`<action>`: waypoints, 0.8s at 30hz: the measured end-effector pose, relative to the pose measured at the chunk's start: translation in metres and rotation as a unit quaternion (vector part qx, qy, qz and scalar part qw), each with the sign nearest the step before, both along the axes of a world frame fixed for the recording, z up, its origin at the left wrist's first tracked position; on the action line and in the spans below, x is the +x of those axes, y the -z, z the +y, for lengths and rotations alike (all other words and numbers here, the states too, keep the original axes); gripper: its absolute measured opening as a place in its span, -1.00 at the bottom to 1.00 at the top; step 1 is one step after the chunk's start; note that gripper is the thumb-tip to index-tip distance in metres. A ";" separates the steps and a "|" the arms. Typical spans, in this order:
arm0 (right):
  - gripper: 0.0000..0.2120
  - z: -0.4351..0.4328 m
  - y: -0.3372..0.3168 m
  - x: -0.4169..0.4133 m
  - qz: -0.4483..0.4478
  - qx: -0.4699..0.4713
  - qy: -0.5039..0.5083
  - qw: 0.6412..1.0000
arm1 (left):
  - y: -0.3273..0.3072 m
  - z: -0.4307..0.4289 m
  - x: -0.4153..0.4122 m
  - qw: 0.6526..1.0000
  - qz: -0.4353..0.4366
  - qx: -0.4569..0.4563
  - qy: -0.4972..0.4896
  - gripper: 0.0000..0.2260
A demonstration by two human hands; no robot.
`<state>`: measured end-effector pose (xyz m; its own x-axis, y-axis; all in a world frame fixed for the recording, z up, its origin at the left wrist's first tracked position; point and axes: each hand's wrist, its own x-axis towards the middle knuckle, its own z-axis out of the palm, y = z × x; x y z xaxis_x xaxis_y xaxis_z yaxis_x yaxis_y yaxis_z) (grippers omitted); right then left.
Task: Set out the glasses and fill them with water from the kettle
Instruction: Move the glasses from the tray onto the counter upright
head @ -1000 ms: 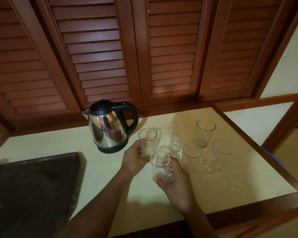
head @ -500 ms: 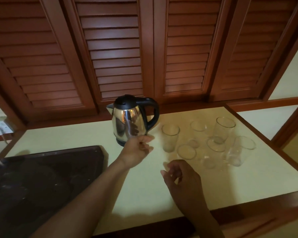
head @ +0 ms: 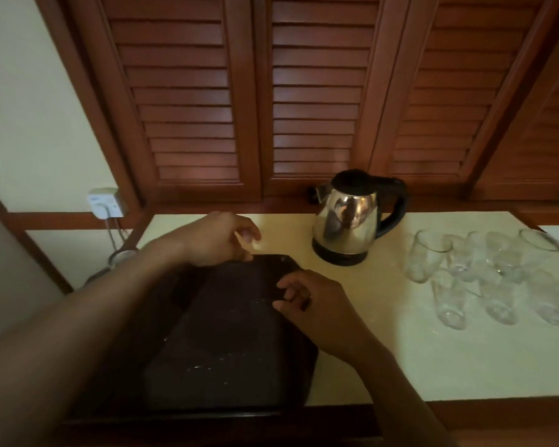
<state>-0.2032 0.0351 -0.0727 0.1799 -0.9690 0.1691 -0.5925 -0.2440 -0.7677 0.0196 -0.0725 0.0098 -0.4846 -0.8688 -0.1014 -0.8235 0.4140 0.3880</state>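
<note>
- The kettle [head: 349,221] stands upright at the back of the desk [head: 384,350], with its spout to the left and its handle to the right.
- The glasses [head: 484,279] stand mouths up in a cluster right of the kettle. They blur together, and the rightmost is cut off by the frame edge.
- The left hand [head: 217,237] hovers by the far corner of a dark tray [head: 226,343], fingers loosely bent, holding nothing.
- The right hand [head: 313,301] sits at the tray's right rim with fingers curled; I cannot tell whether it grips the rim.

kettle [head: 349,217]: shiny silver body, black lid, handle and base
glasses [head: 484,275]: clear
tray [head: 236,333]: dark brown
desk [head: 400,350]: pale cream
shutters [head: 317,91]: reddish-brown slats
</note>
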 end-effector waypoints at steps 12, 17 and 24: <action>-0.41 -0.003 -0.050 0.199 0.169 -0.079 -0.287 0.940 | -0.009 -0.010 0.192 0.988 -0.114 0.104 0.004 -0.57; -0.35 -0.004 -0.040 0.240 0.258 -0.153 -0.349 0.888 | 0.006 -0.011 0.212 0.993 -0.010 0.113 0.025 -0.52; -0.44 -0.011 -0.037 0.258 0.241 -0.157 -0.341 0.895 | 0.019 -0.015 0.213 0.995 0.017 0.087 0.043 -0.48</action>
<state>0.0545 0.0243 -0.0356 0.8363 -0.5254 0.1568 -0.4685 -0.8334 -0.2933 0.2324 -0.0877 -0.0090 -0.5622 -0.7947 -0.2289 -0.7731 0.4067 0.4868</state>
